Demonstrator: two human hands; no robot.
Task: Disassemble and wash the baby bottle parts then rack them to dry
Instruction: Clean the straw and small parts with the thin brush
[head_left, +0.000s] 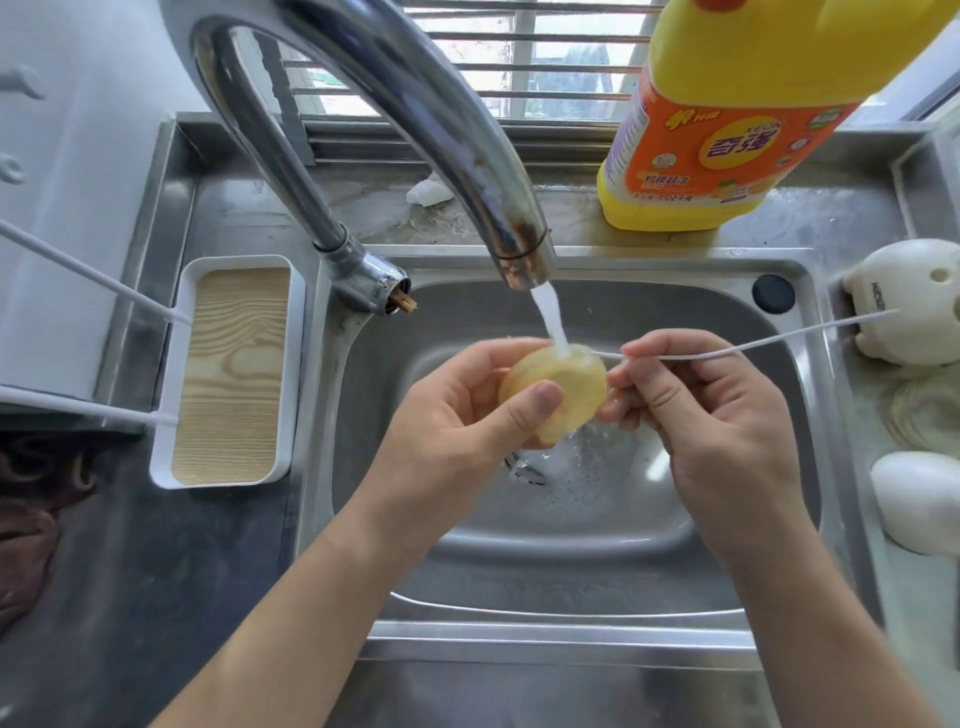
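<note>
My left hand (467, 410) holds a yellowish translucent baby bottle body (563, 387) over the steel sink (571, 551), its open end turned to the right. Water from the chrome tap (519, 260) runs onto the bottle. My right hand (711, 410) pinches a thin white brush wand (753, 345), whose tip goes into the bottle's mouth; the brush end is hidden inside. The wand's long handle points up and to the right.
A yellow detergent bottle (727, 130) stands behind the sink at right. White rounded pieces (914, 301) (919, 499) lie on the right counter. A white tray with a wood-pattern base (234, 374) with thin white rods sits left of the sink. Foam covers the drain.
</note>
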